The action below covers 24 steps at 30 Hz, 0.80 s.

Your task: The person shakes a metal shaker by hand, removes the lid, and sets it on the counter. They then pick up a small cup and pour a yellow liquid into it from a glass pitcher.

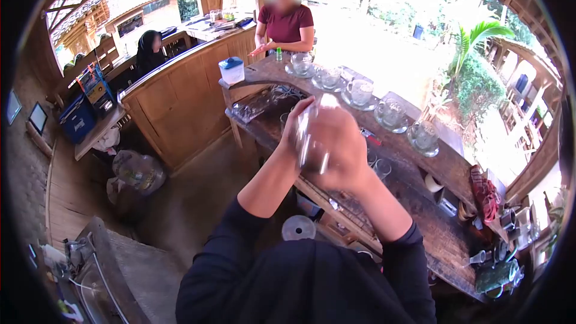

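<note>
Raised in front of me, a shiny, see-through glass vessel [312, 151] sits between my two hands; motion blurs it, and its exact kind cannot be made out. My left hand [294, 135] is wrapped round its left side. Over the top and right side, my right hand [339, 147] presses with bent fingers. Just beyond, glass cups on saucers stand in a row on the wooden counter's upper ledge, among them a cup [360, 91], another cup [390, 112] and the nearest one [423, 135]. A small red item [372, 138] lies by my right hand.
A person in a maroon shirt [288, 24] stands behind the counter [420, 204]; another sits at the left. A blue-lidded tub [231, 71] rests on the counter's end. Glasses and a green pot [497, 277] are at the right. A plastic bag [139, 171] lies at the left.
</note>
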{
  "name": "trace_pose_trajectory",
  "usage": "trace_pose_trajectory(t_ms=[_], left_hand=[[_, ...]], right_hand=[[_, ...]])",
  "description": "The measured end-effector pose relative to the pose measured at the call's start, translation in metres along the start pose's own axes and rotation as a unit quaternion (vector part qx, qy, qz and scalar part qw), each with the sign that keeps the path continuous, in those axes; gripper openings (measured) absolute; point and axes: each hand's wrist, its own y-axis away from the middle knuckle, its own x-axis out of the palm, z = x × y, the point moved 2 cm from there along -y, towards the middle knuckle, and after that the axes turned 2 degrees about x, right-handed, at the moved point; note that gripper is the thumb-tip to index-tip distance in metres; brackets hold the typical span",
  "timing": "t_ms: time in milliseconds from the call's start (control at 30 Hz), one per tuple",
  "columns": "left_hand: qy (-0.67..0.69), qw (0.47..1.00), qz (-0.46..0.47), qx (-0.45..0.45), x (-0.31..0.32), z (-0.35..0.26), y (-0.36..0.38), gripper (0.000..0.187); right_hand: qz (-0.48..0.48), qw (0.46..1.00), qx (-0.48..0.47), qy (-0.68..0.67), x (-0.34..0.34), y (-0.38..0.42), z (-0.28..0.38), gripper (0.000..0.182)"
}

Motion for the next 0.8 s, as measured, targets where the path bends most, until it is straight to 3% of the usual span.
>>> trace_pose_trajectory(t_ms=[33, 67, 100, 133, 200, 267, 300, 333, 400, 433, 467, 533, 567, 600, 667, 733, 767, 800], left_hand=[[-0.272, 0.954, -0.02, 0.123, -0.032, 0.003, -0.006, 0.045], [-0.519, 0.821, -0.037, 0.237, -0.048, 0.006, -0.008, 0.038], [-0.254, 0.951, -0.001, 0.175, -0.026, 0.007, 0.006, 0.036], [0.032, 0.994, 0.038, 0.094, 0.012, 0.006, 0.023, 0.034], [-0.002, 0.999, -0.039, 0.009, 0.052, -0.009, 0.05, 0.067], [0.005, 0.983, 0.181, 0.009, 0.088, -0.005, 0.083, 0.081], [-0.064, 0.92, 0.319, 0.22, 0.081, 0.002, 0.072, 0.095], [-0.077, 0.883, 0.402, 0.227, 0.081, -0.003, 0.066, 0.096], [-0.112, 0.974, 0.165, 0.103, 0.064, -0.02, 0.074, 0.077], [-0.082, 0.99, 0.022, 0.112, 0.056, -0.024, 0.067, 0.063], [0.003, 0.998, -0.057, 0.036, 0.011, -0.031, 0.052, 0.051], [0.061, 0.988, -0.073, 0.12, -0.004, -0.02, 0.048, 0.042], [-0.076, 0.982, -0.05, 0.168, -0.004, -0.018, 0.05, 0.039], [0.05, 0.991, -0.078, 0.092, 0.01, -0.017, 0.062, 0.04], [0.102, 0.994, -0.047, -0.006, 0.06, -0.02, 0.086, 0.073], [0.107, 0.975, 0.197, -0.007, 0.078, -0.012, 0.103, 0.097], [0.002, 0.931, 0.355, 0.084, 0.061, -0.011, 0.093, 0.105], [-0.09, 0.918, 0.255, 0.292, 0.084, 0.001, 0.092, 0.094]], right_hand=[[0.002, 1.0, -0.001, -0.001, 0.008, -0.005, -0.002, 0.046], [0.005, 1.0, -0.006, -0.001, 0.014, -0.01, -0.001, 0.046], [0.005, 1.0, -0.016, 0.0, 0.011, -0.012, 0.002, 0.045], [0.003, 1.0, -0.027, 0.002, 0.006, -0.013, 0.02, 0.045], [0.01, 0.999, -0.043, 0.003, -0.005, -0.014, 0.063, 0.045], [0.017, 0.998, -0.054, 0.003, 0.037, -0.003, 0.073, 0.045], [0.02, 0.998, -0.059, 0.002, 0.005, -0.005, 0.084, 0.045], [0.023, 0.998, -0.063, 0.001, 0.015, 0.003, 0.077, 0.045], [0.028, 0.998, -0.062, 0.0, 0.034, 0.027, 0.064, 0.044], [0.032, 0.998, -0.06, 0.0, 0.038, 0.017, 0.047, 0.044], [0.036, 0.998, -0.06, -0.001, 0.043, 0.001, 0.028, 0.044], [0.042, 0.997, -0.063, -0.001, 0.054, -0.002, 0.025, 0.044], [0.042, 0.997, -0.072, 0.0, 0.054, -0.009, 0.027, 0.044], [0.04, 0.996, -0.084, 0.003, 0.044, -0.014, 0.049, 0.044], [0.044, 0.994, -0.099, 0.007, 0.022, -0.024, 0.099, 0.043], [0.048, 0.993, -0.11, 0.012, 0.025, -0.012, 0.104, 0.043], [0.049, 0.992, -0.115, 0.015, 0.026, -0.006, 0.107, 0.043], [0.052, 0.991, -0.121, 0.018, 0.027, -0.005, 0.103, 0.043]])
